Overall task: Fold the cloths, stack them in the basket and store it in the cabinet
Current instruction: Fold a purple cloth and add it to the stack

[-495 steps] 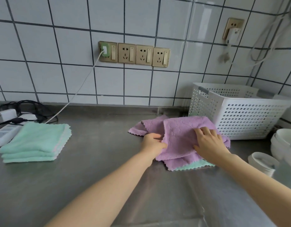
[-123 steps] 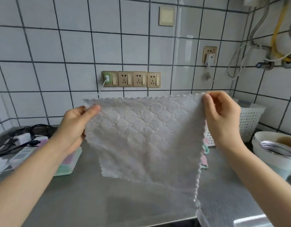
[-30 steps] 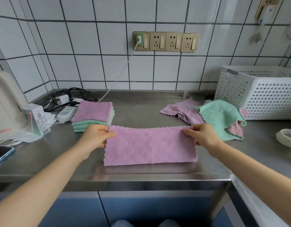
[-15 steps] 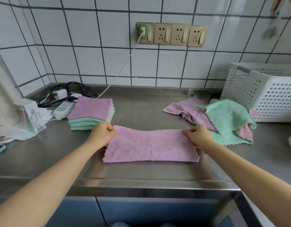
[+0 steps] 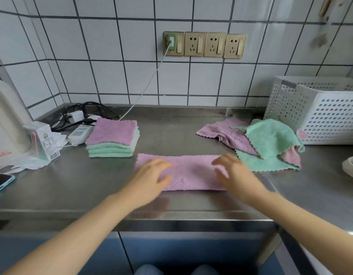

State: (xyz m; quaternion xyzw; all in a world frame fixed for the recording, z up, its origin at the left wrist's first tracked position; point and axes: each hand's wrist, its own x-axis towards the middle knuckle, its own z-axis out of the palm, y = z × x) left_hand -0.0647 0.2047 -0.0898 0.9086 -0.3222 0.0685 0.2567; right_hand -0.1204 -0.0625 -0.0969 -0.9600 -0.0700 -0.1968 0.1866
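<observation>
A pink cloth (image 5: 188,171) folded into a long strip lies on the steel counter (image 5: 171,133) near its front edge. My left hand (image 5: 151,176) lies flat on the strip's left end and my right hand (image 5: 234,174) on its right end, fingers spread, both blurred by motion. Behind and to the left stands a stack of folded cloths (image 5: 113,139), pink on top of green ones. To the right lies a loose heap of unfolded cloths (image 5: 269,141), green over pink. The white perforated basket (image 5: 322,110) stands at the back right.
A power strip (image 5: 80,132), chargers and tangled cables sit at the back left, with a small carton (image 5: 43,139) and a white appliance (image 5: 6,120) beside them. A phone (image 5: 1,182) lies at the far left edge. White bowls (image 5: 352,169) sit at the right. Blue cabinet doors (image 5: 171,253) run below the counter.
Half a second ago both hands pinched the strip's far corners. Now they have let go and lie flat on the cloth, moved inward and toward me. The view has tilted slightly.
</observation>
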